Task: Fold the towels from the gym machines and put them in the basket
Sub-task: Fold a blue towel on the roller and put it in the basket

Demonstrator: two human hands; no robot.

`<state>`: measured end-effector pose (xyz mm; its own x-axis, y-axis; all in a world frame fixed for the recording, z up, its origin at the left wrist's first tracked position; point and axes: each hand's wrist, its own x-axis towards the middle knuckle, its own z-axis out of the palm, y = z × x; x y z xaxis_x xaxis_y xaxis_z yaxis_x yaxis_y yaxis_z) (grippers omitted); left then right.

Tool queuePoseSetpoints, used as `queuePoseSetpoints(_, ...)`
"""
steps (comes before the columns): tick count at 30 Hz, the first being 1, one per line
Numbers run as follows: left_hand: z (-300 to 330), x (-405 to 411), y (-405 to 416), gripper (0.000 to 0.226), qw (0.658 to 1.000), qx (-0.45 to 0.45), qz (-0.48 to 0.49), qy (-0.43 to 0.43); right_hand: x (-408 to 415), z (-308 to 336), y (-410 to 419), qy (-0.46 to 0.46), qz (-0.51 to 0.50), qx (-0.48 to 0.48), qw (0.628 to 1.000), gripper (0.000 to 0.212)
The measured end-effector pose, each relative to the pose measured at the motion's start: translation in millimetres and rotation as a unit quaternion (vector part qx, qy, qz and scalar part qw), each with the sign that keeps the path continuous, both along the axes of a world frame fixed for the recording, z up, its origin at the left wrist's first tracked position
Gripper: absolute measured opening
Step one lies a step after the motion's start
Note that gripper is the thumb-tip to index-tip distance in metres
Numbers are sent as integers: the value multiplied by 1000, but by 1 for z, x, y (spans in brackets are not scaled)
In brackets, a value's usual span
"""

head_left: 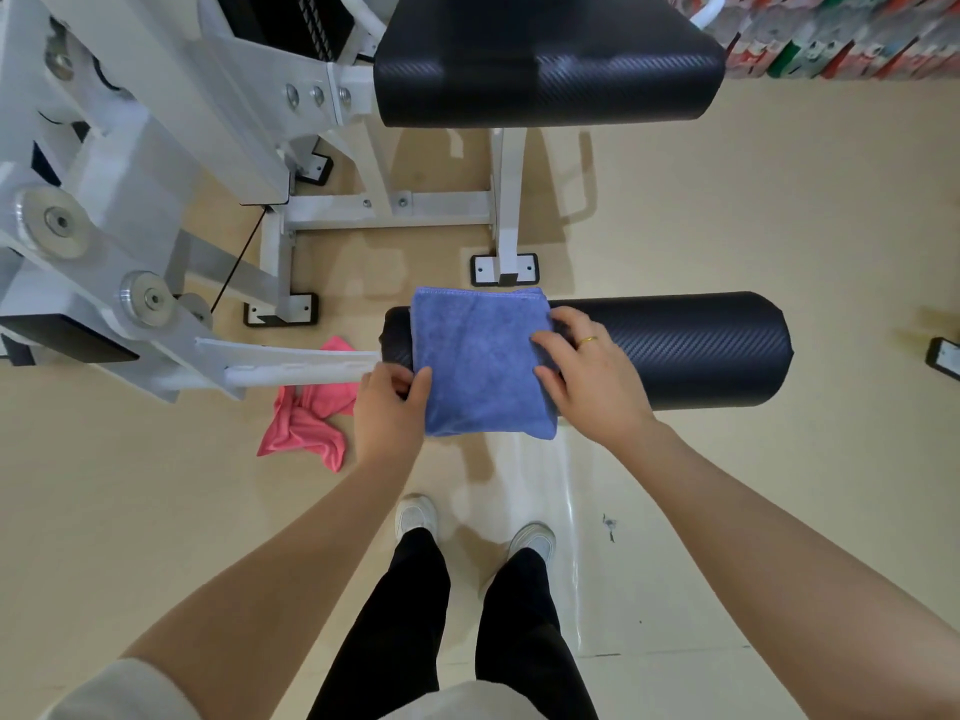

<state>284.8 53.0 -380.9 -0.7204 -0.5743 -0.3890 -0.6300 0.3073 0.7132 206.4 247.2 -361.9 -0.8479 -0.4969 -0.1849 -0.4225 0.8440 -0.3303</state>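
A blue towel [478, 361], folded into a thick square, lies draped over the left end of a black padded roller [675, 350] on a white gym machine. My left hand [389, 407] pinches the towel's lower left edge between thumb and fingers. On the towel's right edge rests my right hand [587, 371], fingers spread and pressing on the cloth, a gold ring on one finger. A pink towel [306, 418] lies crumpled on the floor under the machine's white arm, left of my left hand. No basket is in view.
The white machine frame [130, 210] with pulleys fills the left side. A black padded seat [545, 59] stands behind the roller. Steel feet [504, 270] are bolted to the beige floor. My two feet [467, 527] stand just in front of the roller.
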Motion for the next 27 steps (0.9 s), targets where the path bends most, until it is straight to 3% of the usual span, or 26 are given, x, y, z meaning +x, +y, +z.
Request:
queuePoseSetpoints(10,-1,25,12,19,994,103,-2,-30,7,-11,-9,-74,27,102,992,104)
queuePoseSetpoints(13,-2,34,3,21,982,186,-7,-7,4,-12,-8,-85,36,117,989,116)
queuePoseSetpoints(15,-6,36,0,22,984,178,22,-12,2,-11,-8,-82,38,126,988,119)
queuePoseSetpoints(18,-1,30,0,32,997,31,64,18,2,-9,-13,-79,22,140,987,123)
queuePoseSetpoints(20,13,16,8,51,983,-100,-57,142,3,-9,-18,-86,5,142,986,127)
queuePoseSetpoints(23,19,-13,31,59,878,-256,-331,233,3,-10,-24,-103,-18,162,981,135)
queuePoseSetpoints(25,0,-27,34,54,812,-349,-428,187,2,-9,-26,-110,-18,181,977,136)
queuePoseSetpoints(27,-17,-33,20,64,798,-378,-458,105,-1,-8,-23,-118,-16,185,975,136)
